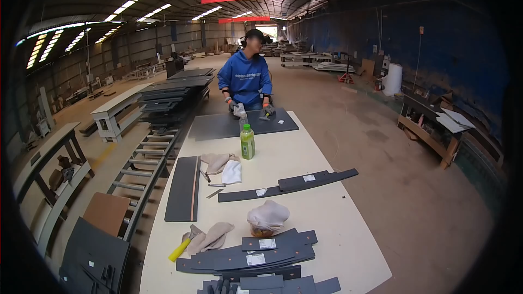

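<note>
A dark-gloved hand point(222, 287), which I take for my left hand, comes in at the lower edge. Its fingers stretch forward, a little apart, over the nearest dark grey boards point(261, 282); the palm is cut off by the frame. My right hand does not show. Just beyond lies a stack of dark grey strips point(234, 262) with white labels and small copper-coloured spots. A yellow-handled hammer point(179, 250) rests by a crumpled beige cloth point(211, 239), left of the stack. Behind the strips sits a whitish plastic bag point(268, 216) with something brownish inside.
Across the pale worktable point(348, 250), a person in a blue hoodie point(245, 79) handles a dark panel point(218, 126) with gloved hands. A green bottle point(247, 144), long curved strips point(245, 194) and a flat board point(181, 196) lie between us. A roller conveyor point(135, 172) runs along the left.
</note>
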`<state>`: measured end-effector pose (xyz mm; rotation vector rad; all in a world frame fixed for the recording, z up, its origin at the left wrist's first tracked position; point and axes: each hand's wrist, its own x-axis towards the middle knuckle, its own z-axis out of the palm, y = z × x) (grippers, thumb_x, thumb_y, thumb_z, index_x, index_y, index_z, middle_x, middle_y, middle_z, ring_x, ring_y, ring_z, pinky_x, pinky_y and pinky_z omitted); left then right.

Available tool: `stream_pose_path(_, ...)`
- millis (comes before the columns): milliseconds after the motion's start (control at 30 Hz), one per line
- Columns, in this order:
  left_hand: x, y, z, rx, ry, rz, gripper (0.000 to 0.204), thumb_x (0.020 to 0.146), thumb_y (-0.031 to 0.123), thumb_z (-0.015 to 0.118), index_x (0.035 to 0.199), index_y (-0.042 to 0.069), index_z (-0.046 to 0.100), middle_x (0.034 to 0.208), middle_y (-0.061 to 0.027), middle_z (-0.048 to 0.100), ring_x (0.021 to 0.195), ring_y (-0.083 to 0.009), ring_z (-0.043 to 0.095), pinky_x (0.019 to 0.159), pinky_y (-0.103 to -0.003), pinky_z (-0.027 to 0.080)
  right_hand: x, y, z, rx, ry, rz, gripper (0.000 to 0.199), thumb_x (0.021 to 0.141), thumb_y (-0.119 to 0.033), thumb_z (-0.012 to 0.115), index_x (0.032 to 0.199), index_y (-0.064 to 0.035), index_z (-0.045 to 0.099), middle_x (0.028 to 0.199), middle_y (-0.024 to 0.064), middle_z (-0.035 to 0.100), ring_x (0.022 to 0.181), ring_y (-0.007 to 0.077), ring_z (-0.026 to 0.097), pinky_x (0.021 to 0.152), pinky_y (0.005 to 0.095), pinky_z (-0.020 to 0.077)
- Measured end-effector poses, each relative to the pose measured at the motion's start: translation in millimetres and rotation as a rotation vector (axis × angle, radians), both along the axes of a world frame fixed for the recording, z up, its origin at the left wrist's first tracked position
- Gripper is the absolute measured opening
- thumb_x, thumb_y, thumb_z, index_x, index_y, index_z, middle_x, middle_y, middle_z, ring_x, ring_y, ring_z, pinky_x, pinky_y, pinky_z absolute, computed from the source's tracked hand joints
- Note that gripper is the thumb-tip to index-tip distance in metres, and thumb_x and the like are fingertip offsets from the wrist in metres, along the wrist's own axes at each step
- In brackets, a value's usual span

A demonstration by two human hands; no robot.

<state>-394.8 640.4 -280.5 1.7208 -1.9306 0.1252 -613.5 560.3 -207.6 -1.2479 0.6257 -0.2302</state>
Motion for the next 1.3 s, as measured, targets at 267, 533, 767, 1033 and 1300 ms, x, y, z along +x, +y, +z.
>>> stream_pose_path(267, 1, 2, -7, 0.006, -0.006, 0.013, 0.051, 0.086, 0.036, 0.053, 0.129, 0.009, 0.052, 0.14, -0.0155, 0.046, 0.135, -0.0324, 0.036, 0.112, -0.058, 0.019, -19, 15, 2, 0.046, 0.011, 0.029, 0.038, 0.088, -0.026, 0.065, 0.119, -0.0057, 0.055, 0.09, -0.0001, 0.061, 0.079, 0.0081, 0.056, 0.068, 0.0247, 0.0468)
stream_pose_path(533, -5, -3, -2, 0.011, 0.015, 0.035, 0.049, 0.086, 0.033, 0.052, 0.129, 0.01, 0.053, 0.137, -0.015, 0.048, 0.134, -0.0318, 0.037, 0.112, -0.056, 0.018, -37, 44, -2, 0.145, 0.029, 0.046, 0.038, 0.088, -0.027, 0.065, 0.118, -0.0059, 0.055, 0.089, -0.0004, 0.061, 0.078, 0.0079, 0.056, 0.067, 0.0246, 0.0468)
stream_pose_path(767, -7, -5, 5, -0.008, 0.05, 0.084, 0.044, 0.087, 0.031, 0.052, 0.126, 0.011, 0.054, 0.135, -0.0147, 0.05, 0.131, -0.0317, 0.041, 0.11, -0.058, 0.02, -44, 46, 57, 0.225, 0.077, 0.077, 0.036, 0.089, -0.03, 0.064, 0.117, -0.0085, 0.056, 0.077, -0.0051, 0.058, 0.065, 0.0047, 0.052, 0.057, 0.0219, 0.0442)
stream_pose_path(1033, -8, -1, -1, 0.004, 0.051, 0.081, 0.043, 0.089, 0.031, 0.052, 0.127, 0.01, 0.054, 0.137, -0.0152, 0.049, 0.131, -0.0327, 0.041, 0.109, -0.058, 0.021, -43, 47, 53, 0.203, 0.005, 0.069, 0.024, 0.092, -0.025, 0.062, 0.109, -0.01, 0.056, 0.075, -0.0056, 0.058, 0.064, 0.0006, 0.05, 0.055, 0.0181, 0.0415)
stream_pose_path(1300, -10, -7, 0, -0.016, 0.194, 0.121, 0.038, 0.083, 0.037, 0.051, 0.106, 0.01, 0.065, 0.12, -0.0135, 0.059, 0.122, -0.0326, 0.049, 0.107, -0.066, 0.014, -41, 44, 69, 0.18, 0.07, 0.104, 0.025, 0.09, -0.031, 0.063, 0.103, -0.0108, 0.055, 0.07, -0.0062, 0.056, 0.059, 0.0008, 0.048, 0.051, 0.0183, 0.0379)
